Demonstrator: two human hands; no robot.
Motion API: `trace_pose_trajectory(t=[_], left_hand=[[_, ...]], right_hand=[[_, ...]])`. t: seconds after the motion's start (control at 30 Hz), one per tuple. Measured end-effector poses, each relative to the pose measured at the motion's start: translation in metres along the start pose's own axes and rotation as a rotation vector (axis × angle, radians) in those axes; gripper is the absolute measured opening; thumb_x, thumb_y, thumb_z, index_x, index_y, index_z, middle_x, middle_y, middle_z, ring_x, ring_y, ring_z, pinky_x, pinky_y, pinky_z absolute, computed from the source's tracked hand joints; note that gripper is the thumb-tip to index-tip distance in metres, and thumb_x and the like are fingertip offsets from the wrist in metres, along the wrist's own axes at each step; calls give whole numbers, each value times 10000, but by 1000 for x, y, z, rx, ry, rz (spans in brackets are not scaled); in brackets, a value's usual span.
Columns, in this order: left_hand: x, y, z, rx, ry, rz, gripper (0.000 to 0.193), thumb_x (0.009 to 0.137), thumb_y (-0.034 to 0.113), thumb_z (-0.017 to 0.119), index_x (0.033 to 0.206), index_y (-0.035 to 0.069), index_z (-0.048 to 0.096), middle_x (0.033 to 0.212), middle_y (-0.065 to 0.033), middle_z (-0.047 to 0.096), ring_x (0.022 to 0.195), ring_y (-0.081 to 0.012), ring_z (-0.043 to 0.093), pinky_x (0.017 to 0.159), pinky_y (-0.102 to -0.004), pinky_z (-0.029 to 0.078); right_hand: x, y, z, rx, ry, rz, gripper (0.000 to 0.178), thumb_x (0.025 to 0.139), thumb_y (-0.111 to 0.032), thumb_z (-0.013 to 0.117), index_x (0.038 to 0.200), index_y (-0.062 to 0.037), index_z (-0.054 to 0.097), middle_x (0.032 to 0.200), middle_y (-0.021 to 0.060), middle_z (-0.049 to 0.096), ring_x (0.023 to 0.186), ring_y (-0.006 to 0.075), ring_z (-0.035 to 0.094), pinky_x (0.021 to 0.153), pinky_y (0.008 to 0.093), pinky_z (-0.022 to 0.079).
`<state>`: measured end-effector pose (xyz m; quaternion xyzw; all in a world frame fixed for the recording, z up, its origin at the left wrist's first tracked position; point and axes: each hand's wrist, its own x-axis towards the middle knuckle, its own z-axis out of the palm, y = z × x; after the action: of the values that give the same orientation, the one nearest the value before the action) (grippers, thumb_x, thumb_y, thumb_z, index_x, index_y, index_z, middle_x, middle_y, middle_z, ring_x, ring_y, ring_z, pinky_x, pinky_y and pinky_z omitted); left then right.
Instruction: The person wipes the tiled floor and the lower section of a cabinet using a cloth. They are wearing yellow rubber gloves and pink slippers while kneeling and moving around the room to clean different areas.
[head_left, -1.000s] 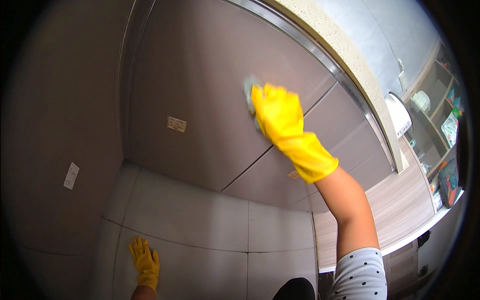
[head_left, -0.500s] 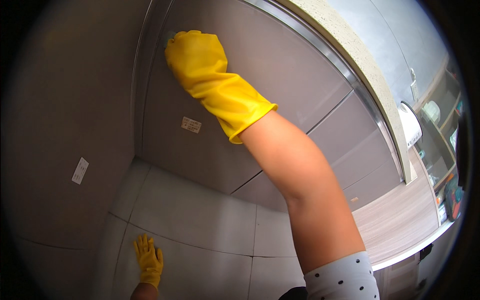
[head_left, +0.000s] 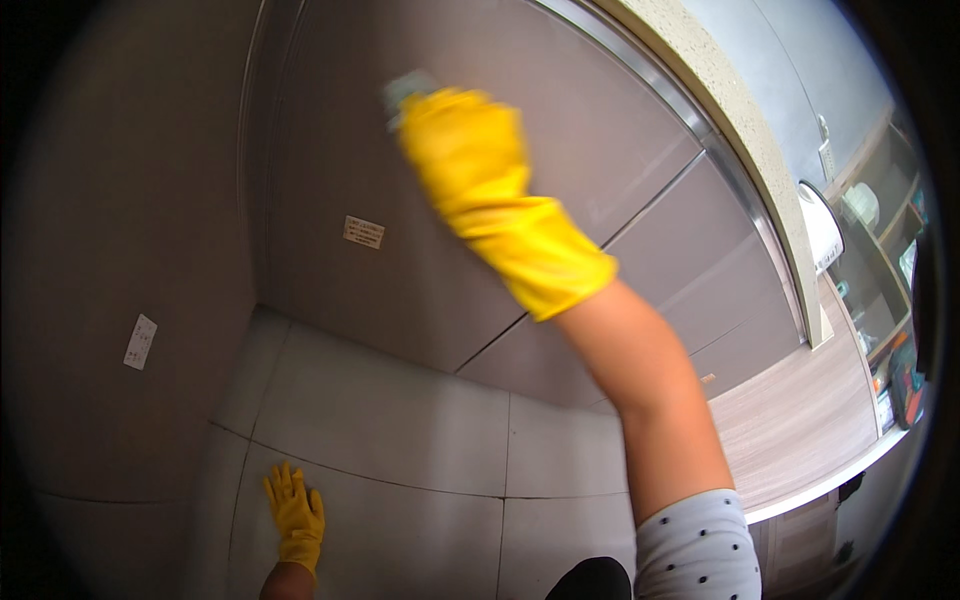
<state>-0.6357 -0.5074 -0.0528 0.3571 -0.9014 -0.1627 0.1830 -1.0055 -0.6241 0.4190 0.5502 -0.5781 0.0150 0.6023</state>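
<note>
My right hand, in a long yellow rubber glove, is closed on a grey-green cloth. Motion blurs both, and most of the cloth is hidden by the fingers. The hand is at the upper part of a taupe cabinet door, with the cloth apparently against its surface. Below it on the door is a small pale label. At the lower left, my left hand in a matching yellow glove lies palm down on the grey tiled floor, its fingers spread and holding nothing.
A second taupe panel with a white label meets the door at a left corner. Above run a metal strip and a pale speckled countertop edge. At right are a wood-look surface, a white container and shelves.
My right hand has moved right and slightly down across the door with the cloth. The view has shifted slightly, and a dark knee now shows at the bottom. My left hand stays on the floor.
</note>
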Motion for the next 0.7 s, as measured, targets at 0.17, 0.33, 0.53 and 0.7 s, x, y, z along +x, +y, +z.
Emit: trace_pose_trajectory(t=[0.17, 0.33, 0.53, 0.7], left_hand=[[-2, -1, -8, 35, -61, -54, 469, 1002, 246, 539, 1375, -39, 530, 1565, -246, 410, 1467, -442, 355, 1259, -563, 203], [4, -3, -18, 46, -90, -102, 483, 1004, 248, 541, 1386, -46, 526, 1558, -249, 422, 1467, -442, 357, 1257, -568, 206], [-1, 0, -5, 37, -27, -15, 459, 1009, 230, 540, 1372, -51, 538, 1557, -248, 428, 1472, -445, 351, 1250, -584, 217], [2, -10, -7, 27, -13, -51, 457, 1011, 220, 540, 1382, -46, 525, 1565, -239, 421, 1476, -440, 349, 1251, -583, 214]], right_hand=[[-34, 23, -18, 115, -114, -71, 142, 833, -207, 687, 716, -127, 680, 679, 128, 676, 622, 307, 682, 532, 448, 514], [-68, 74, -47, 501, -271, 320, 64, 825, -135, 680, 814, -87, 640, 706, 118, 651, 649, 339, 658, 564, 450, 521], [2, -49, 12, 291, -55, 48, 67, 820, -161, 682, 783, -117, 715, 766, 123, 711, 721, 311, 711, 581, 429, 536], [-61, 23, -23, 223, -56, -148, 111, 840, -145, 689, 746, -134, 631, 656, 96, 637, 622, 321, 658, 515, 455, 500]])
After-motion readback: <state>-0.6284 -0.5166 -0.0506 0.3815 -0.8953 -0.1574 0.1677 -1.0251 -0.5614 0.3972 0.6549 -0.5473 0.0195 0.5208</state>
